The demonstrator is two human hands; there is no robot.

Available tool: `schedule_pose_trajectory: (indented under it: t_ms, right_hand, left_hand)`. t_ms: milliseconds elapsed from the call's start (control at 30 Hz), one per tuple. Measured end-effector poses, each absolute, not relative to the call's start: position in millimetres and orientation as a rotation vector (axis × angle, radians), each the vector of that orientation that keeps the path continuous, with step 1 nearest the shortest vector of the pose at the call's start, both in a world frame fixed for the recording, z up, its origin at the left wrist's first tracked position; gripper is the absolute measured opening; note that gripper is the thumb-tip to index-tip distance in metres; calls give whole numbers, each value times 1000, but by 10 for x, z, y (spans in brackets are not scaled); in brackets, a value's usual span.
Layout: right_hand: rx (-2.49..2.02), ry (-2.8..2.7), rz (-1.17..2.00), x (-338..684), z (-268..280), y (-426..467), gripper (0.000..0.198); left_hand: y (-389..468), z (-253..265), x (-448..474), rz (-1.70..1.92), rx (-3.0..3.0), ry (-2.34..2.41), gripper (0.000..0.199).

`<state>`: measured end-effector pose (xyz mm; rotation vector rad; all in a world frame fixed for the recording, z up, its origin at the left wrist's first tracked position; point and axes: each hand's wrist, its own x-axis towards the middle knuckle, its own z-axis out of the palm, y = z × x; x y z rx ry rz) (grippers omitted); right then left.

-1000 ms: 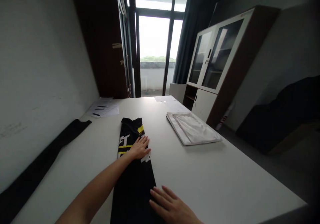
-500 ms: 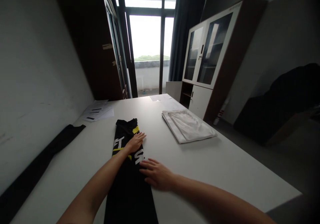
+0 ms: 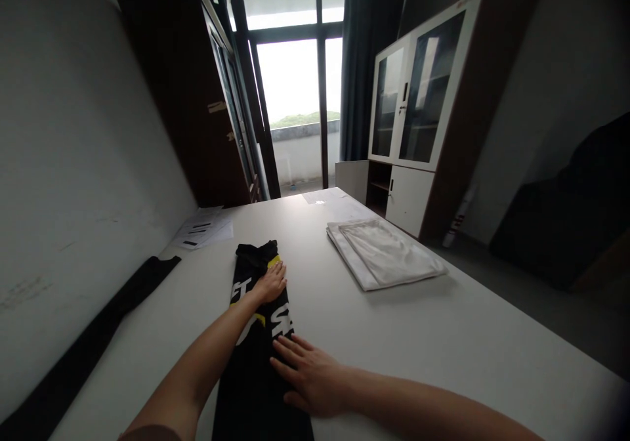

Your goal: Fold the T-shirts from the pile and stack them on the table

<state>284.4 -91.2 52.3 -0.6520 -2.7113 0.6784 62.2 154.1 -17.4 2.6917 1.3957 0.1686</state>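
Observation:
A black T-shirt (image 3: pixel 256 382) with white lettering and yellow patches lies folded into a long narrow strip on the white table (image 3: pixel 394 336). My left hand (image 3: pixel 272 282) rests flat on its upper part, near the collar, fingers extended. Lower down, my right hand (image 3: pixel 310 372) lies with fingers spread over the right edge of the shirt, its palm partly over the tabletop. Neither hand grasps the cloth. The shirt's near end runs out of view at the bottom.
Folded white cloth (image 3: pixel 386 251) lies on the table's right side. Black fabric (image 3: pixel 113 323) stretches along the left wall, with printed papers (image 3: pixel 207 228) behind it. A white cabinet (image 3: pixel 413 191) stands beyond the right edge.
My right hand has slid down along the shirt's right edge, toward me. My left hand stays on the upper part. The whole view has shifted slightly.

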Motion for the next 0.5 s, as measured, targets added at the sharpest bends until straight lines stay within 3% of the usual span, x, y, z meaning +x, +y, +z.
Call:
schedule_pose_trajectory:
  t_ms: [267, 500]
  right_hand:
    - [-212, -2699, 838, 2801, 654, -1093, 74]
    - [-412, -2678, 785, 2886, 598, -806, 72]
  left_hand:
    - [1515, 40, 645, 68, 2770, 1265, 66]
    - [1414, 475, 641, 139, 3007, 998, 61]
